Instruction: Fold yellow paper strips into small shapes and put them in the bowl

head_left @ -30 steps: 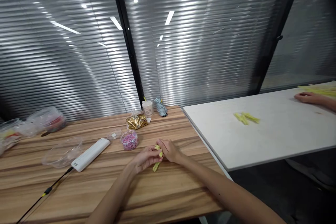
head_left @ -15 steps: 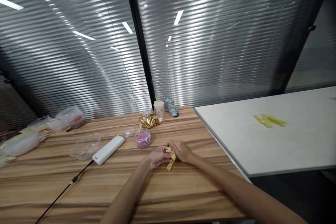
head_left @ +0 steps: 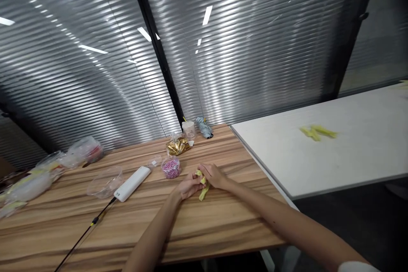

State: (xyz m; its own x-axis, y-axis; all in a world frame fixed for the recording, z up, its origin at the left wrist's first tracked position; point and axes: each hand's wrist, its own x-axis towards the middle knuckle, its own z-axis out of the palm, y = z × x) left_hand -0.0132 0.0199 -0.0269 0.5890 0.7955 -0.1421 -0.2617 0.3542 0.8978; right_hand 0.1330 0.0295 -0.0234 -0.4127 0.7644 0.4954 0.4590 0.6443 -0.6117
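Blinds [head_left: 255, 51]: silvery slats covered the glass wall behind, split by dark slanting frames, with bright ceiling lights reflected in them.
Wooden tabletop [head_left: 178, 238]: brown, streaked grain, running up towards the blinds.
White tabletop [head_left: 270, 153]: adjoined the wooden one on the right, above a dark floor, and carried blurred yellow strips [head_left: 318, 132].
Clear bags [head_left: 84, 148]: heaped at the far left of the wood.
Left hand [head_left: 188, 187]: its fingers pinched the yellow piece from the left, over the wood.
Right hand [head_left: 214, 176]: its fingers were bent together around the piece's upper part.
Clear container [head_left: 105, 183]: lay beside the white power bank [head_left: 132, 183], which had a black cable [head_left: 79, 238].
Gold packet [head_left: 177, 146]: near the cup [head_left: 189, 129] and grey-blue wrapper [head_left: 204, 128].
Small tub [head_left: 171, 167]: held pink-purple bits.
Yellow piece [head_left: 203, 193]: between both hands, one end hanging lower.
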